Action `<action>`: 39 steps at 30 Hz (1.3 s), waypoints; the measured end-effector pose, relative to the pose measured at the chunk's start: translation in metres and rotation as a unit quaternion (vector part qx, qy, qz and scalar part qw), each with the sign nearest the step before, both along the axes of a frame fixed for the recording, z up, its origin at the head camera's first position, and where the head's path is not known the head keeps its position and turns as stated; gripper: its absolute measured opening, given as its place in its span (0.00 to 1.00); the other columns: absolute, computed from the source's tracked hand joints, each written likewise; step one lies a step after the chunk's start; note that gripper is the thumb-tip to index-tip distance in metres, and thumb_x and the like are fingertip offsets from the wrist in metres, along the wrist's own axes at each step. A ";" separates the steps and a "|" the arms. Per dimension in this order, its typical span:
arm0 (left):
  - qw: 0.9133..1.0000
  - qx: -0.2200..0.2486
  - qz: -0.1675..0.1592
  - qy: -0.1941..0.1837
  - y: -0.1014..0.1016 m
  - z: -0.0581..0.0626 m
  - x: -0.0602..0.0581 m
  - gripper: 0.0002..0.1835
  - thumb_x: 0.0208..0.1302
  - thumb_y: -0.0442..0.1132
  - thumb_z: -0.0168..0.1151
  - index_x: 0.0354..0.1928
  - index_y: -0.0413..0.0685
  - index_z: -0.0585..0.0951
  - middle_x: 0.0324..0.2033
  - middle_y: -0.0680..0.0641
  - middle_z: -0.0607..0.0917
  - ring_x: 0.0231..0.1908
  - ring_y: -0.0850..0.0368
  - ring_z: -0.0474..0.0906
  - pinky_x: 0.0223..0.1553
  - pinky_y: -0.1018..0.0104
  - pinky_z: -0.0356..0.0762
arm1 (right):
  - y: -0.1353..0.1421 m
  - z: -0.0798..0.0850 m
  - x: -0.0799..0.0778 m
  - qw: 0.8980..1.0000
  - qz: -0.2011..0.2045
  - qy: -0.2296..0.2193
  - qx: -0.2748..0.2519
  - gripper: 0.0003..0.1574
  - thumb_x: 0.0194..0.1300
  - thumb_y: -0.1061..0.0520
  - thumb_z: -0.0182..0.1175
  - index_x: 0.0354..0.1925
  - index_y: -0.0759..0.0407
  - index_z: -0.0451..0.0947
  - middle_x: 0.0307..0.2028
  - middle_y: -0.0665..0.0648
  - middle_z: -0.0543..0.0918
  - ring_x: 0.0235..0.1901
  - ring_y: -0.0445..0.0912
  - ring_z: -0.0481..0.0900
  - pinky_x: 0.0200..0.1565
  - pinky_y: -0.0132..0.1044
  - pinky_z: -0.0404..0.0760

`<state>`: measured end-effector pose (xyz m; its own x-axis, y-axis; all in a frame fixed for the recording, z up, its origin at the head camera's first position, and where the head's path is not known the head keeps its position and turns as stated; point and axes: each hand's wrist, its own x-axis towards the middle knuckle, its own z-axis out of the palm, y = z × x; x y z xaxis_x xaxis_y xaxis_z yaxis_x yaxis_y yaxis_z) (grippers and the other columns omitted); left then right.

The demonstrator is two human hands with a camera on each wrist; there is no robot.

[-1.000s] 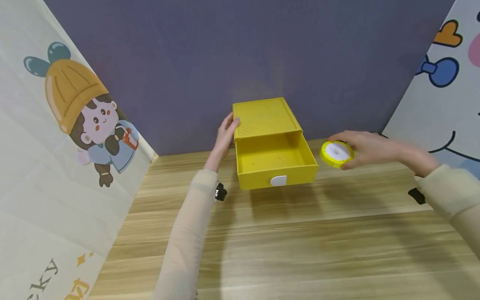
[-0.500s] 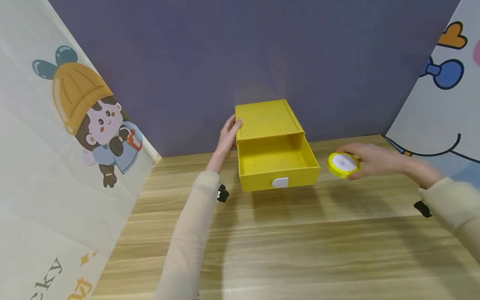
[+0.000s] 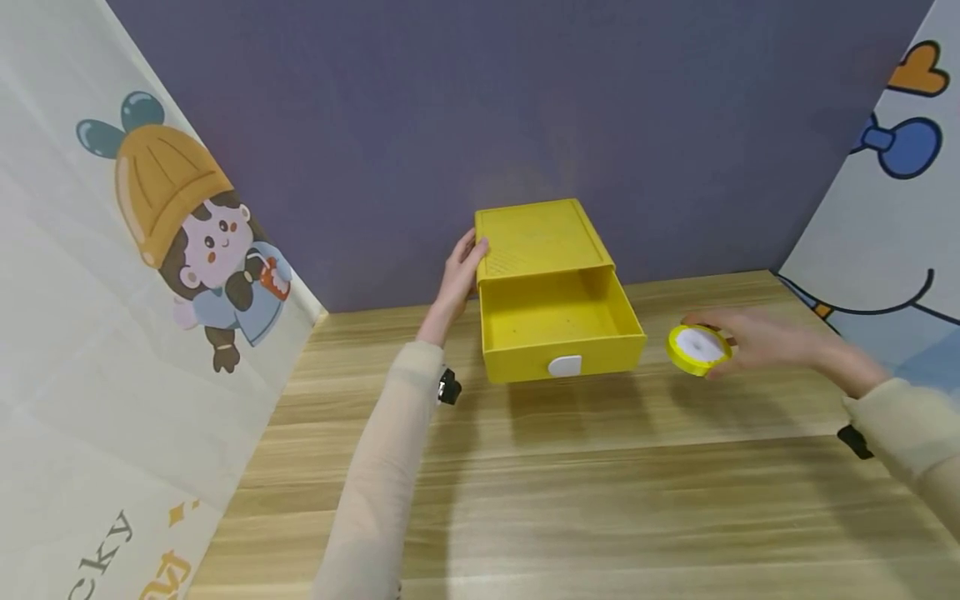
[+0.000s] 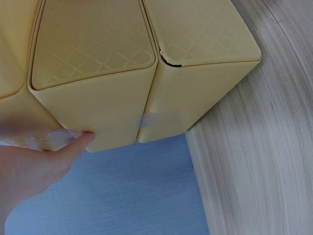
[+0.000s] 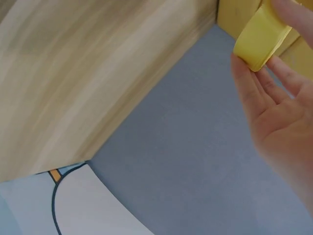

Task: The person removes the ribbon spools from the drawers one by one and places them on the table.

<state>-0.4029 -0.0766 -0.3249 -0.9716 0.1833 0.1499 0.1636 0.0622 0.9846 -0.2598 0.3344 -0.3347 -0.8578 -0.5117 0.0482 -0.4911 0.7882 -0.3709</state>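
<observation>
A yellow drawer box stands against the back wall, its top drawer pulled out, with a white tab on the front. My left hand lies along the box's left side, near the rear. In the left wrist view the thumb extends straight against the side panel; the other fingers are hidden. To the right of the drawer, my right hand pinches a yellow ribbon spool with a white face, tilted above the table. The right wrist view shows the spool between the thumb and fingertips.
The wood-grain table runs up to a blue-grey back wall. Printed white panels border it at left and right. Several yellow tiers of the box sit stacked, with clear tape across them.
My right hand has drawn the ribbon spool a little to the right and lower, away from the drawer. The left hand keeps its place on the box; the head view has shifted slightly.
</observation>
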 end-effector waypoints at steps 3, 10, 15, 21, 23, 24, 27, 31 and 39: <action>1.000 -0.002 -0.001 0.000 0.000 -0.001 0.000 0.38 0.73 0.60 0.50 0.79 0.60 0.52 0.78 0.53 0.57 0.73 0.52 0.62 0.62 0.54 0.78 | 0.002 -0.009 0.001 1.000 0.000 -0.015 -0.023 0.51 0.42 0.56 0.81 0.62 0.72 0.70 0.58 0.70 0.78 0.54 0.62 0.77 0.43 0.53 0.87; 1.000 0.006 0.006 0.006 0.000 -0.001 -0.002 0.38 0.73 0.59 0.51 0.79 0.58 0.53 0.77 0.52 0.58 0.73 0.52 0.62 0.65 0.53 0.75 | 0.007 -0.024 0.003 0.999 -0.008 -0.029 -0.035 0.52 0.42 0.57 0.81 0.62 0.73 0.70 0.58 0.70 0.78 0.55 0.62 0.76 0.46 0.54 0.86; 1.000 0.007 0.008 0.010 0.000 -0.001 -0.003 0.38 0.73 0.58 0.51 0.79 0.57 0.53 0.78 0.51 0.57 0.75 0.52 0.59 0.70 0.54 0.69 | 0.009 -0.031 0.006 1.000 -0.013 -0.025 -0.001 0.52 0.42 0.53 0.81 0.62 0.71 0.71 0.58 0.69 0.79 0.56 0.61 0.77 0.48 0.48 0.83; 1.000 0.005 0.008 0.007 0.000 -0.001 -0.003 0.38 0.73 0.59 0.51 0.79 0.57 0.53 0.78 0.52 0.57 0.75 0.52 0.59 0.72 0.54 0.67 | 0.012 -0.041 0.011 0.999 -0.024 -0.043 0.008 0.52 0.45 0.49 0.80 0.63 0.69 0.70 0.60 0.68 0.78 0.58 0.63 0.76 0.52 0.51 0.79; 1.000 0.006 0.009 0.005 0.001 -0.001 -0.003 0.38 0.73 0.59 0.51 0.79 0.57 0.53 0.78 0.52 0.57 0.75 0.52 0.60 0.70 0.54 0.69 | 0.014 -0.045 0.012 0.999 -0.022 -0.042 0.009 0.52 0.45 0.49 0.80 0.63 0.69 0.71 0.59 0.68 0.78 0.57 0.63 0.76 0.51 0.50 0.79; 1.000 0.006 0.010 0.005 0.001 -0.001 -0.003 0.38 0.73 0.59 0.51 0.79 0.57 0.53 0.78 0.52 0.57 0.75 0.52 0.60 0.70 0.53 0.70 | 0.015 -0.048 0.012 0.999 -0.019 -0.041 0.006 0.52 0.45 0.49 0.80 0.63 0.70 0.71 0.59 0.68 0.78 0.57 0.63 0.76 0.51 0.49 0.79; 1.000 0.005 0.012 0.007 0.001 -0.002 -0.004 0.38 0.73 0.58 0.52 0.79 0.57 0.53 0.78 0.51 0.58 0.75 0.52 0.60 0.71 0.54 0.68 | 0.016 -0.054 0.011 0.999 -0.022 -0.040 0.010 0.52 0.45 0.47 0.80 0.63 0.69 0.71 0.59 0.67 0.79 0.57 0.62 0.77 0.51 0.48 0.80; 1.000 0.006 0.012 0.006 0.001 -0.003 -0.004 0.38 0.73 0.58 0.52 0.79 0.58 0.54 0.78 0.51 0.58 0.75 0.52 0.60 0.72 0.55 0.67 | 0.017 -0.063 0.010 0.998 -0.027 -0.048 0.007 0.53 0.45 0.46 0.80 0.63 0.69 0.70 0.59 0.69 0.79 0.58 0.64 0.76 0.53 0.54 0.79; 1.000 0.011 0.011 0.005 0.001 -0.002 -0.004 0.37 0.73 0.58 0.51 0.79 0.59 0.54 0.78 0.51 0.57 0.74 0.52 0.61 0.69 0.53 0.71 | 0.018 -0.076 0.010 0.999 -0.019 -0.044 0.011 0.55 0.43 0.47 0.80 0.62 0.74 0.70 0.58 0.73 0.78 0.57 0.67 0.76 0.54 0.60 0.77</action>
<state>-0.4065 -0.0757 -0.3274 -0.9736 0.1594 0.1632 0.1723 0.0449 0.9840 -0.2497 0.3520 -0.4105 -0.8768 -0.4792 -0.0399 -0.4271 0.8142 -0.3932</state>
